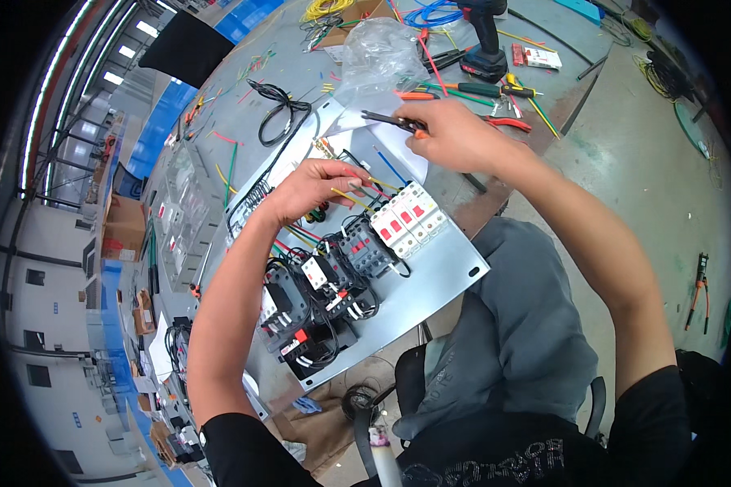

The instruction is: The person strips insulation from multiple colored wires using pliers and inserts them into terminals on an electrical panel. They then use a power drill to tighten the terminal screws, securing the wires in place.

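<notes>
My left hand (313, 191) is closed, its fingertips pinching thin coloured wires (351, 197) just above the mounting plate. In my right hand (456, 134) is a pair of pliers (391, 121) with dark jaws and orange on the handle; the jaws point left, apart from the wires. The wires run toward a white circuit breaker row (408, 221) with red switches. Beside it on the metal mounting plate (430, 284) sit a dark contactor (367, 247) and more contactors (321, 274) linked by black wires. A blue wire (390, 165) stands up behind the breakers.
On the grey table lie a clear plastic bag (382, 61), a cordless drill (484, 40), a screwdriver (495, 90), red-handled pliers (508, 123) and a black cable coil (280, 114). Clear plastic covers (183, 211) stand at left. Another tool (698, 288) lies on the floor at right.
</notes>
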`<state>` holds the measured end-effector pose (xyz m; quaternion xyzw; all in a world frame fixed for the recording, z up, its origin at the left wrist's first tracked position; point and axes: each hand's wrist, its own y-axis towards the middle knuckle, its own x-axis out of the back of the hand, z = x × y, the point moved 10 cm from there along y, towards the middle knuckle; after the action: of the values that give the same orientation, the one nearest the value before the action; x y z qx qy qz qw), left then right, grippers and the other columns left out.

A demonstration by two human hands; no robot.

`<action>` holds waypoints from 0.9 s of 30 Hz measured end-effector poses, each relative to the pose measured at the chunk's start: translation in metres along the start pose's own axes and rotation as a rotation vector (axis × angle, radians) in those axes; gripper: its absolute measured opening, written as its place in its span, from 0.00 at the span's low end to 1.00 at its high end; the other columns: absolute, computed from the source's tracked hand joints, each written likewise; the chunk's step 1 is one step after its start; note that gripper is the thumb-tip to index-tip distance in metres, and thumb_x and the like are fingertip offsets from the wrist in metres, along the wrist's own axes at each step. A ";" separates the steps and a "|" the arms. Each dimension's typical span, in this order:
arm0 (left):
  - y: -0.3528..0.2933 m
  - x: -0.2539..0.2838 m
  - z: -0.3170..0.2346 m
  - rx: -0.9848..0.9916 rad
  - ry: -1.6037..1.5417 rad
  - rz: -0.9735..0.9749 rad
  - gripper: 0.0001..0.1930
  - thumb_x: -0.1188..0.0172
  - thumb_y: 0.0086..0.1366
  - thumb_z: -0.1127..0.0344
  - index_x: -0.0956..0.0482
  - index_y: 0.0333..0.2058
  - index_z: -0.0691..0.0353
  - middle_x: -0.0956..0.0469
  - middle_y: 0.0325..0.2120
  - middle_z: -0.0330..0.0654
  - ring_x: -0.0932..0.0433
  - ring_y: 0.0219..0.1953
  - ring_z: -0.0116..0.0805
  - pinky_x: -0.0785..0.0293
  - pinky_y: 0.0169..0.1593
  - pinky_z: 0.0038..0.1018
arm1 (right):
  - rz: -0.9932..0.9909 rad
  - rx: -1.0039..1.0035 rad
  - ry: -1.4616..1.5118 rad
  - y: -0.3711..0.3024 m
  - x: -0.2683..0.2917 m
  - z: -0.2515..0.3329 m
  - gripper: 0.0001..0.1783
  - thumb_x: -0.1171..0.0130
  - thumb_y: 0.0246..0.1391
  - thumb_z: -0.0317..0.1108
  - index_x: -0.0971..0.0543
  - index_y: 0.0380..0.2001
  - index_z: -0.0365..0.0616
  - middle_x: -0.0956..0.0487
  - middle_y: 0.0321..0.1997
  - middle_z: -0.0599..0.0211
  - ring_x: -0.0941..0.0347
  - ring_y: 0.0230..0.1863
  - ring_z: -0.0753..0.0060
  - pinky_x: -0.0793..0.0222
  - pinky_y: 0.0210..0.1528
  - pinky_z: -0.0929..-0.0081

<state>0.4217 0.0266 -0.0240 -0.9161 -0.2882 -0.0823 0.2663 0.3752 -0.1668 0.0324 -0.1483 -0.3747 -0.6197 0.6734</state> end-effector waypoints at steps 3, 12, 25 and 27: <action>0.011 -0.001 -0.002 -0.007 -0.067 -0.033 0.14 0.43 0.79 0.61 0.16 0.54 0.62 0.15 0.53 0.42 0.16 0.52 0.28 0.15 0.49 0.27 | 0.044 -0.079 0.033 0.017 -0.002 0.005 0.22 0.44 0.54 0.31 0.18 0.53 0.40 0.15 0.40 0.46 0.18 0.43 0.43 0.24 0.50 0.55; 0.017 -0.010 0.017 0.000 -0.398 -0.033 0.17 0.43 0.79 0.63 0.21 0.58 0.67 0.16 0.53 0.47 0.14 0.51 0.35 0.16 0.54 0.28 | 0.083 -0.090 0.082 0.050 -0.016 0.033 0.21 0.44 0.58 0.34 0.17 0.53 0.43 0.13 0.44 0.51 0.17 0.45 0.43 0.22 0.48 0.54; 0.024 -0.010 0.022 -0.025 -0.468 0.004 0.19 0.41 0.78 0.60 0.21 0.60 0.65 0.15 0.52 0.44 0.17 0.52 0.32 0.17 0.52 0.29 | 0.238 0.186 -0.569 0.034 -0.048 0.000 0.22 0.28 0.52 0.32 0.18 0.52 0.48 0.19 0.42 0.56 0.20 0.49 0.46 0.26 0.52 0.51; 0.023 -0.010 0.025 -0.023 -0.482 0.010 0.19 0.40 0.77 0.60 0.20 0.59 0.64 0.15 0.51 0.44 0.17 0.51 0.31 0.17 0.51 0.28 | 0.201 0.209 -0.570 0.030 -0.048 0.007 0.22 0.28 0.52 0.32 0.17 0.52 0.48 0.19 0.42 0.56 0.19 0.49 0.47 0.27 0.52 0.51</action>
<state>0.4264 0.0186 -0.0583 -0.9137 -0.3377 0.1367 0.1799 0.4039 -0.1217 0.0122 -0.2823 -0.5935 -0.4416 0.6107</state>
